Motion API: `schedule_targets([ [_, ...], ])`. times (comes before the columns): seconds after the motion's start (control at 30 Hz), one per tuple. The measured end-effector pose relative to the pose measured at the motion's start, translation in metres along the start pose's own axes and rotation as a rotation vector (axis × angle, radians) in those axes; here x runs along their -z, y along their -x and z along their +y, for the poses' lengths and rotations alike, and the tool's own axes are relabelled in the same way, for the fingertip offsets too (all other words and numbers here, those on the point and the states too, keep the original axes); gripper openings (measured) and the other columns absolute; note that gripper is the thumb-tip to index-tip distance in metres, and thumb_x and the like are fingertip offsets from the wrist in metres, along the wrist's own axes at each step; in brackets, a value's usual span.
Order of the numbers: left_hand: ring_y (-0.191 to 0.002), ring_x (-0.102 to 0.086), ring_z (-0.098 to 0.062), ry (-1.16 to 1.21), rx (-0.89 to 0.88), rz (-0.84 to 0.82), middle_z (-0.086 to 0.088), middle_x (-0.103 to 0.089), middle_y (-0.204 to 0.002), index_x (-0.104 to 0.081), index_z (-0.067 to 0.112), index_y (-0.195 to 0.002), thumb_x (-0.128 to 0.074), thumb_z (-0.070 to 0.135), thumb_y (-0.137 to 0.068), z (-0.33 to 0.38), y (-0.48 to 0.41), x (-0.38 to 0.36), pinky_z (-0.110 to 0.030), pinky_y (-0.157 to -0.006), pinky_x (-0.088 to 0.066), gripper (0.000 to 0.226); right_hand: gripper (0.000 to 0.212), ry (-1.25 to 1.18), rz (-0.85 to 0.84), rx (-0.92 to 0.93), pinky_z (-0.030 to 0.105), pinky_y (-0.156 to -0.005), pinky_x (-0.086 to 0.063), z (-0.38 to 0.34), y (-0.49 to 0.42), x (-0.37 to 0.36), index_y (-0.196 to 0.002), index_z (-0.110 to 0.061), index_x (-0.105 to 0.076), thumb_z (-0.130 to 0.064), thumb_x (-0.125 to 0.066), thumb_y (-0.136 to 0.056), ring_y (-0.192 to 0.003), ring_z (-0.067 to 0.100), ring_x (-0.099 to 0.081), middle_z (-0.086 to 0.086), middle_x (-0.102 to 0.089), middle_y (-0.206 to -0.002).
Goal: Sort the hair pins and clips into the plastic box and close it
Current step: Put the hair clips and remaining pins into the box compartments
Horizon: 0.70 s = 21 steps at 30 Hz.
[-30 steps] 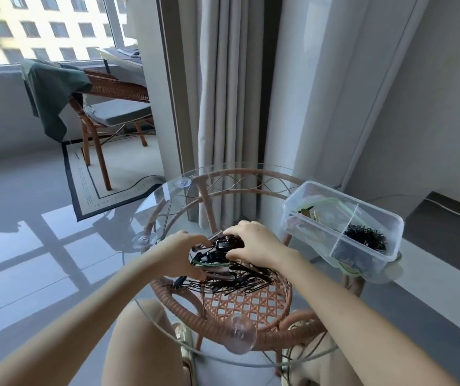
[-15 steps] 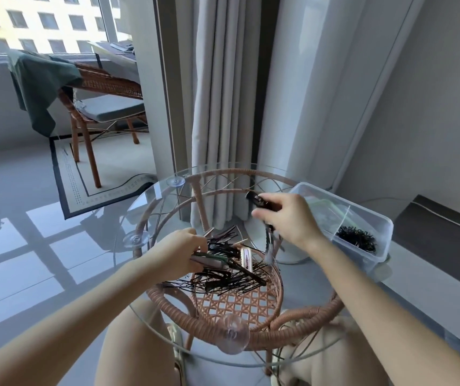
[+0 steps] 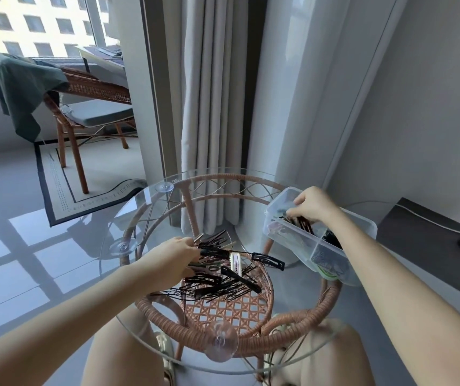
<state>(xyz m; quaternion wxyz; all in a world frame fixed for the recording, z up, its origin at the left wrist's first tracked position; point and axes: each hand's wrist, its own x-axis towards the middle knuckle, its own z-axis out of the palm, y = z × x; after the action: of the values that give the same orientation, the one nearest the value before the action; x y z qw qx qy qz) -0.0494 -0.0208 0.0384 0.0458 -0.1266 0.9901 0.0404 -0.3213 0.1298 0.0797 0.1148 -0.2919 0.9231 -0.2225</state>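
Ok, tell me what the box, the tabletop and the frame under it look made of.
See-through rectangular box: clear plastic, glossy; contents show through its walls. Round tabletop: probably glass, transparent and reflective. Brown woven frame: rattan or wicker by its wrapped strands, possibly synthetic.

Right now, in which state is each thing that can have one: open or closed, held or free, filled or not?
plastic box: open, no lid on it, partly filled.
dark clips: held over the box by the right hand.
pile of pins and clips: loose on the glass table, unsorted.
left hand: grips the pile's edge.
curtain: hangs gathered.
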Motion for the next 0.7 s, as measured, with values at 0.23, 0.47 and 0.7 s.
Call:
schedule_targets([
  [0.23,-0.107,-0.050,-0.019,-0.031,0.002,-0.099,-0.002,-0.053,-0.115,-0.055,0.014,-0.111,-0.052,0.025,-0.091,-0.001,-0.002,0.001,-0.033,-0.094,-0.045,0.023,0.026,0.147,0.209,0.404,0.032,-0.079,-0.049,-0.039,0.081,-0.022,-0.109,-0.012,-0.066,-0.022,-0.059,-0.086,-0.093,0.028,-0.062,0.009,-0.071,-0.101],
  [0.47,-0.075,-0.059,-0.018,0.109,0.077,-0.023,-0.001,-0.065,-0.084,-0.064,0.013,-0.094,-0.059,0.025,-0.087,0.000,0.003,0.017,-0.025,-0.064,-0.047,0.015,0.020,0.424,0.006,0.300,0.036,-0.087,-0.044,-0.017,0.098,-0.072,-0.108,-0.005,-0.057,-0.011,-0.057,-0.090,-0.109,0.030,-0.054,0.014,-0.060,-0.117],
  [0.7,-0.056,-0.056,-0.006,0.516,0.174,0.126,0.007,-0.068,-0.062,-0.070,0.023,-0.076,-0.071,0.024,-0.077,0.011,-0.003,0.051,-0.022,-0.058,-0.048,0.002,0.033,0.075,0.000,0.268,0.028,-0.054,-0.034,-0.010,0.102,-0.070,-0.055,-0.013,-0.048,-0.019,-0.057,-0.087,-0.062,0.018,-0.048,0.000,-0.050,-0.058],
])
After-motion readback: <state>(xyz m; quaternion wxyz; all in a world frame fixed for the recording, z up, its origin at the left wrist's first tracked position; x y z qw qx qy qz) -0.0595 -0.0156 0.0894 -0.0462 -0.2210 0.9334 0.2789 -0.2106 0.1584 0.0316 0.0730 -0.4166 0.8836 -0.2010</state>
